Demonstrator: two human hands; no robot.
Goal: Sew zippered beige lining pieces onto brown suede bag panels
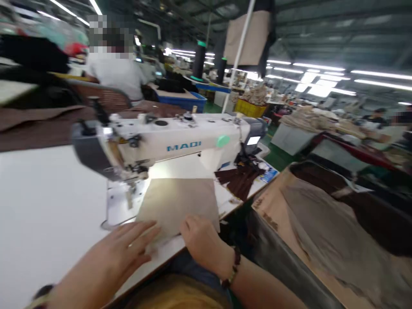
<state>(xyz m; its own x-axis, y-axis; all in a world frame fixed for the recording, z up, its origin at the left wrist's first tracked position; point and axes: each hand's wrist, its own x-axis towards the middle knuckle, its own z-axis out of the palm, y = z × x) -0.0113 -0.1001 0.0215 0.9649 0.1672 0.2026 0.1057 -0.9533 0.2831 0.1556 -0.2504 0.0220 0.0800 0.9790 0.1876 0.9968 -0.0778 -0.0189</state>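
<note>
A beige fabric piece [180, 199] lies flat on the white table under the arm of a white sewing machine [183, 143], to the right of its needle area. My left hand [128, 244] rests at the fabric's near left corner, fingers spread and slightly blurred. At the near edge of the same piece is my right hand [198, 236], its fingers curled together with the fabric's edge at the fingertips. The presser foot [129, 197] stands clear of the fabric, to its left.
Dark brown scraps [240, 178] lie right of the machine. A bin draped with brown and beige fabric [325, 223] stands at the right. Brown fabric [41, 124] covers the table's far left. A person in white [116, 73] sits beyond the machine.
</note>
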